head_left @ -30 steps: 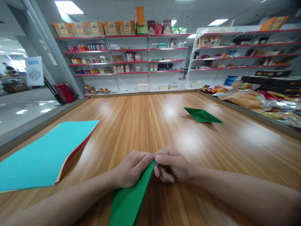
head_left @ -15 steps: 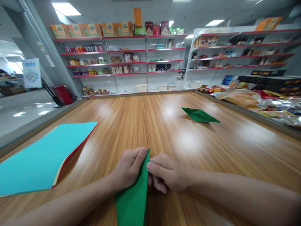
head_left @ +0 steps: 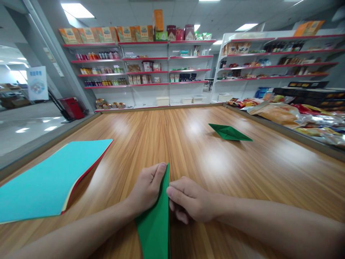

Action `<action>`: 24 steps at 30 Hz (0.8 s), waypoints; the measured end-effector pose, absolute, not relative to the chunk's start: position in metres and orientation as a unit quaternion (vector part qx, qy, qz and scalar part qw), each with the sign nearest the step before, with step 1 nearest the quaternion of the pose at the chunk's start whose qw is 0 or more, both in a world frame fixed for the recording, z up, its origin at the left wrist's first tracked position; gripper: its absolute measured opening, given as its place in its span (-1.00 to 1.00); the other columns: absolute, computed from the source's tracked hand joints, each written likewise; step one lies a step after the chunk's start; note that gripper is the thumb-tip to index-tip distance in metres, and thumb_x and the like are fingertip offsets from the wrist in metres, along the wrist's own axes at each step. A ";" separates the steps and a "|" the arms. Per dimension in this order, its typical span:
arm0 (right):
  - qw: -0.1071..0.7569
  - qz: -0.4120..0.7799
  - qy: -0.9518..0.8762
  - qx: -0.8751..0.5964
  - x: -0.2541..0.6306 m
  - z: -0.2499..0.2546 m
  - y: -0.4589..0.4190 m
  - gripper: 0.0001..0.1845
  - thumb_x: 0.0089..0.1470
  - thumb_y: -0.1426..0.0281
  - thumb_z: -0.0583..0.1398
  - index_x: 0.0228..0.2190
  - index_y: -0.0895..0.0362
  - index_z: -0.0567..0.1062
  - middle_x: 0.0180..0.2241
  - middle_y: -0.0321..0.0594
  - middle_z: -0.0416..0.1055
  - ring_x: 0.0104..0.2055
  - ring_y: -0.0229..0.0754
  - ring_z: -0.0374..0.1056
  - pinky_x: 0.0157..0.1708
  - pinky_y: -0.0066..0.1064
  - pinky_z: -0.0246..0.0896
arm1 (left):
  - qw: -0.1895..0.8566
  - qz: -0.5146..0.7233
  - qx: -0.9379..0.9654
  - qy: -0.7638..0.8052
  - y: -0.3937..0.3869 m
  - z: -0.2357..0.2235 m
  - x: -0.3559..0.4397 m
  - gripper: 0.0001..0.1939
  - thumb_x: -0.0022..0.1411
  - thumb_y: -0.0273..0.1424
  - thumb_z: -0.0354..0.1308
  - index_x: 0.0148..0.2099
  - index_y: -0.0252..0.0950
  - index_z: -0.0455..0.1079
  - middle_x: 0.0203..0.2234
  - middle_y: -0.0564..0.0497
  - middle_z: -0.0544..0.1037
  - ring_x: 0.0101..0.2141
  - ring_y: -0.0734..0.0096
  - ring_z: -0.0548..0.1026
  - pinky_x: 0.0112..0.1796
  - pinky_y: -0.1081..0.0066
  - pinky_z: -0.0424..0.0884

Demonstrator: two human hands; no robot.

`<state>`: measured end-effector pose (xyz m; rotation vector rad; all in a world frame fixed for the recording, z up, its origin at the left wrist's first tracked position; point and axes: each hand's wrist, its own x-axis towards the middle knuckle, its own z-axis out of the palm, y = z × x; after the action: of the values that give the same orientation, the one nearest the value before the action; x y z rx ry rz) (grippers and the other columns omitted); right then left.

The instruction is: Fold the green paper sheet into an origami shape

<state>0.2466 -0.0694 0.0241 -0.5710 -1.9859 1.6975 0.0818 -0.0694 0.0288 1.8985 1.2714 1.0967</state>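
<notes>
A folded sheet of green paper (head_left: 156, 226) is held upward from the near edge of the view, narrowing to a point at the top. My left hand (head_left: 148, 187) grips its left side, thumb on the face close to the tip. My right hand (head_left: 190, 201) pinches the right-hand folded edge a little lower, thumb in front and the other fingers curled under. The paper's lower end runs out of view. Farther off to the right, a folded green paper boat (head_left: 230, 132) rests on the wooden table (head_left: 140, 133), apart from both hands.
A stack of coloured paper (head_left: 54, 180), light blue on top with yellow and red below, lies at the left with its right edge curling up. Snack packets (head_left: 283, 113) are piled beyond the table's right rim. Stocked shelves (head_left: 145, 72) stand behind the table.
The green paper has swung from a rightward slant to nearly upright. My right hand has slid from the tip down along the folded edge, while my left hand keeps its grip.
</notes>
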 end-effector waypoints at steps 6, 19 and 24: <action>0.199 0.601 -0.749 -0.197 0.243 0.025 -0.071 -0.36 0.16 -0.10 -0.10 -0.54 0.20 0.30 -0.74 -0.39 0.17 -0.73 -0.41 0.11 -0.74 -0.61 0.00 | 0.270 0.414 0.704 0.510 -0.068 0.030 0.079 -0.56 0.38 -0.17 -0.20 -0.54 -0.24 0.02 -0.65 0.17 0.08 -0.61 0.51 0.12 -0.56 0.47 0.08; 0.182 0.614 -0.747 -0.180 0.240 0.026 -0.077 -0.32 0.16 -0.11 -0.11 -0.57 0.22 0.33 -0.73 -0.36 0.17 -0.72 -0.41 0.11 -0.74 -0.62 0.00 | 0.281 0.418 0.691 0.519 -0.065 0.030 0.077 -0.56 0.37 -0.16 -0.19 -0.53 -0.24 0.02 -0.64 0.16 0.07 -0.59 0.51 0.11 -0.55 0.47 0.08; 0.168 0.583 -0.780 -0.153 0.240 0.029 -0.076 -0.31 0.19 -0.08 -0.16 -0.61 0.20 0.30 -0.76 -0.37 0.15 -0.74 -0.43 0.09 -0.71 -0.61 0.03 | 0.269 0.426 0.688 0.521 -0.066 0.033 0.078 -0.56 0.35 -0.15 -0.17 -0.55 -0.24 0.04 -0.66 0.16 0.09 -0.61 0.50 0.13 -0.56 0.47 0.11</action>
<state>0.2403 -0.0761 0.0285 -0.4357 -2.2184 1.6583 0.0780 -0.0662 0.0333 1.8558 1.4052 1.1494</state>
